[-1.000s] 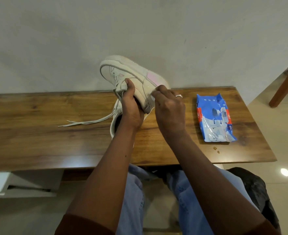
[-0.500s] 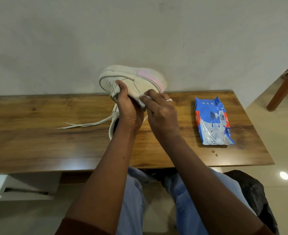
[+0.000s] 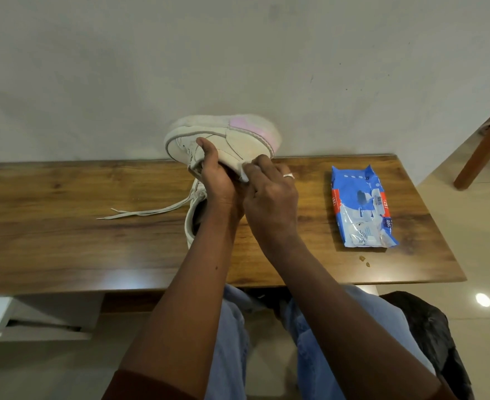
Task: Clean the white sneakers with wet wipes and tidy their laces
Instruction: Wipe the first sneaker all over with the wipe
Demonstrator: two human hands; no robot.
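Note:
A white sneaker (image 3: pixel 232 140) with a pink heel patch is lifted above the wooden table (image 3: pixel 64 226), turned on its side. My left hand (image 3: pixel 217 180) grips it by the lace area, thumb on top. My right hand (image 3: pixel 269 197) pinches a white wet wipe (image 3: pixel 245 173) against the sneaker's side near the collar. A second white sneaker (image 3: pixel 193 220) lies on the table under my left wrist, mostly hidden. Its loose lace (image 3: pixel 145 212) trails to the left.
A blue pack of wet wipes (image 3: pixel 360 206) lies on the right part of the table. Small brown crumbs (image 3: pixel 365 261) sit near the front right edge. A wall stands right behind the table. A wooden chair leg (image 3: pixel 483 148) is at far right.
The held sneaker has tilted flatter, sole turning upward. My right hand with the wipe slid left and down along its side.

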